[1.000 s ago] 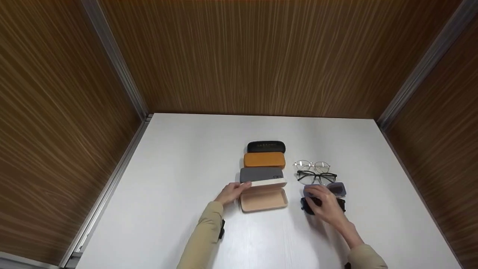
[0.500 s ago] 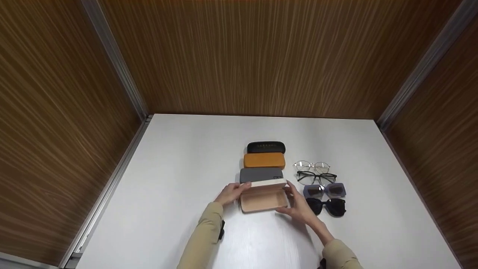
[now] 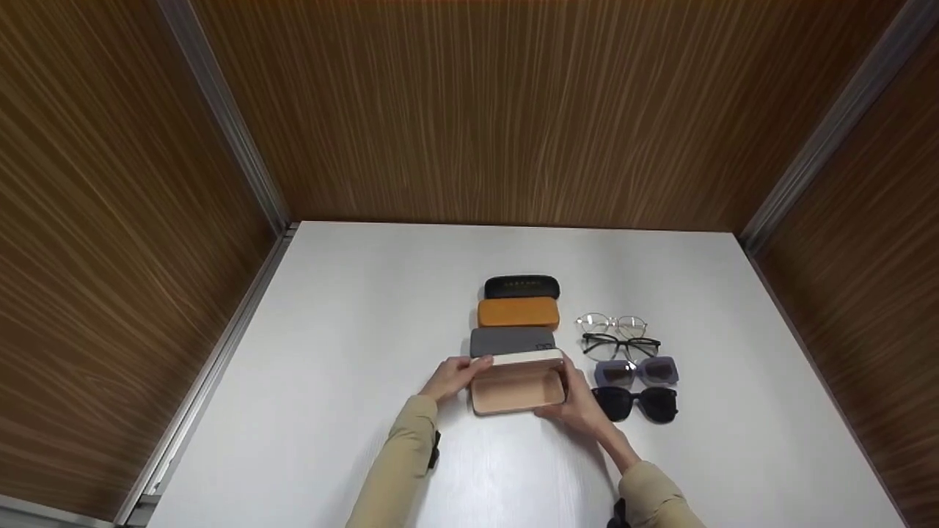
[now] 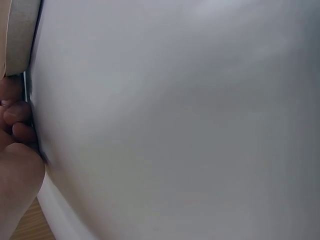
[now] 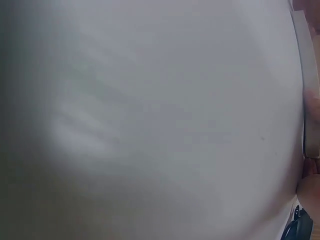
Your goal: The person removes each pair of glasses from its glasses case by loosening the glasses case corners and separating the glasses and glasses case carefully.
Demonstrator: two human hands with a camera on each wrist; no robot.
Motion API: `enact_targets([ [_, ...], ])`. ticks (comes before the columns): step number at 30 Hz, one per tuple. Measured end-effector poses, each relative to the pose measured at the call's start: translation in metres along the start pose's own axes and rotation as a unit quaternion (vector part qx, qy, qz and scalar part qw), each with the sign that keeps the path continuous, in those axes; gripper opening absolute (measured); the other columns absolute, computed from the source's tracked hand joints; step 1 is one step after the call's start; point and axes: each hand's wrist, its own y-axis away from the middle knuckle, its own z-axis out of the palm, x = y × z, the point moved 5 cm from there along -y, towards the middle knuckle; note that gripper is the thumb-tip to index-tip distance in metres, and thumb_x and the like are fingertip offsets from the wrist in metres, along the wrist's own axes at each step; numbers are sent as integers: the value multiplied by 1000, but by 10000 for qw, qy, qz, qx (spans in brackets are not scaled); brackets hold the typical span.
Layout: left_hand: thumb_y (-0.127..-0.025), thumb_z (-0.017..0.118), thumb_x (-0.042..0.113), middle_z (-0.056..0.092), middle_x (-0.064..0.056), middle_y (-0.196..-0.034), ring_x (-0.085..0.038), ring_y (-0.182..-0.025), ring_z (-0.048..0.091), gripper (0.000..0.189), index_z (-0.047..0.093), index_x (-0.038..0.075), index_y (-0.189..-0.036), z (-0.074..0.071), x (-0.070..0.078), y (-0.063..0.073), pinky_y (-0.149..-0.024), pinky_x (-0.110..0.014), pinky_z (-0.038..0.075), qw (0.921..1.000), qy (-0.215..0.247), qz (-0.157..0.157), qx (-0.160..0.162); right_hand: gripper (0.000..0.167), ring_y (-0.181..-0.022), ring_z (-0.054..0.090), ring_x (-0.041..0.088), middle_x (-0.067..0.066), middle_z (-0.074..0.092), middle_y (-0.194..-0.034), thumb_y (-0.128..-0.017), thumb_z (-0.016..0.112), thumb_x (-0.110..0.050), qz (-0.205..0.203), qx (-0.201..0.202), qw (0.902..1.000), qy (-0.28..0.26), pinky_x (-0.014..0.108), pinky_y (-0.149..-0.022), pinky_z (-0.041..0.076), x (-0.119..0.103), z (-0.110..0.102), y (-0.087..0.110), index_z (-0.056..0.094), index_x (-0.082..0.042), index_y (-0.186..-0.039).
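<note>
A pale glasses case (image 3: 517,396) with a peach lining lies in the middle of the table, its lid raised. My left hand (image 3: 449,379) holds its left end, thumb on the lid's edge. Around the right end curls my right hand (image 3: 582,405), thumb at the front edge and fingers by the lid's corner. In the left wrist view the case's pale wall (image 4: 22,37) shows above my curled left fingers (image 4: 17,113). At the right edge of the right wrist view, the case's rim (image 5: 306,60) appears beside my right hand (image 5: 310,192).
Behind the case lie a grey case (image 3: 512,342), an orange case (image 3: 518,312) and a black case (image 3: 521,287). To the right are black sunglasses (image 3: 658,405), purple sunglasses (image 3: 659,370), black-framed glasses (image 3: 622,344) and thin-rimmed glasses (image 3: 613,323), in a column.
My right hand has moved left from over the purple and black sunglasses to the right end of the pale case and grips it. My left hand has stayed on the case.
</note>
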Motion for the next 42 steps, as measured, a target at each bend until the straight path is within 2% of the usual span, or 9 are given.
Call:
enact_targets([
  [5, -89, 59, 67, 43, 4, -73, -13, -72, 42, 50, 53, 20, -73, -2, -1, 0, -66, -25, 35, 9999, 11, 100, 101, 116, -138, 46, 44, 28, 52, -141, -62, 93, 1, -15, -3, 10000, -51, 54, -122, 30, 0, 1, 1, 24, 7, -155],
  [11, -89, 59, 67, 44, 4, -76, -13, -74, 43, 50, 50, 21, -73, -3, 0, 2, -67, -25, 35, 10000, 67, -15, 73, 116, -140, 44, 45, 28, 47, -145, -64, 94, -5, -124, 61, 9998, 127, 53, -121, 31, 1, 2, 5, 24, 5, -156],
  [16, -89, 59, 67, 44, 5, -78, -13, -78, 43, 51, 56, 17, -79, -2, -2, 1, -70, -25, 36, 9995, 269, -128, -40, 115, -124, 55, 39, 25, 54, -135, -64, 95, -11, -245, 220, 9985, 430, 43, -110, 49, 2, 2, 6, 26, 5, -155],
  [19, -90, 59, 65, 44, 5, -77, -12, -79, 43, 53, 61, 13, -85, -1, -3, 0, -71, -25, 36, 9990, 404, -129, -142, 115, -117, 58, 34, 22, 56, -130, -64, 96, -13, -280, 280, 9977, 549, 38, -102, 53, 3, 2, 7, 27, 5, -154],
  [26, -93, 59, 61, 56, 4, -91, -11, -86, 47, 58, 72, 7, -108, 1, -3, 1, -77, -23, 40, 9969, 696, -72, -353, 116, -126, 54, 39, 26, 53, -135, -64, 96, -12, -90, 226, 9988, 429, 53, -112, 45, 5, 4, 6, 26, 4, -155],
  [31, -93, 61, 54, 52, 4, -85, -12, -82, 45, 53, 70, 2, -102, 1, -4, 0, -75, -24, 38, 9945, 979, 4, -384, 117, -128, 53, 40, 26, 53, -135, -63, 96, -10, -74, 197, 9991, 366, 54, -113, 43, 4, 4, 6, 26, 5, -155],
  [34, -93, 63, 51, 53, 7, -84, -11, -81, 45, 51, 71, 2, -105, 1, -4, -1, -74, -23, 39, 9937, 1068, 35, -347, 116, -127, 54, 40, 26, 54, -135, -62, 96, -9, -107, 185, 9990, 386, 54, -112, 44, 3, 4, 6, 26, 6, -154],
  [37, -94, 64, 46, 63, 9, -95, -9, -85, 49, 46, 74, 6, -115, 2, -4, -2, -76, -22, 41, 9922, 1193, 127, -334, 116, -126, 55, 39, 26, 54, -133, -63, 95, -10, -143, 204, 9984, 515, 54, -110, 46, 3, 3, 7, 26, 6, -154],
  [42, -96, 66, 39, 72, -1, -114, -8, -90, 53, 44, 71, 7, -125, 1, -2, -1, -79, -21, 43, 9912, 1227, 295, -401, 114, -127, 54, 39, 26, 54, -134, -63, 95, -10, -102, 206, 9979, 611, 55, -112, 45, 3, 2, 7, 28, 6, -154],
])
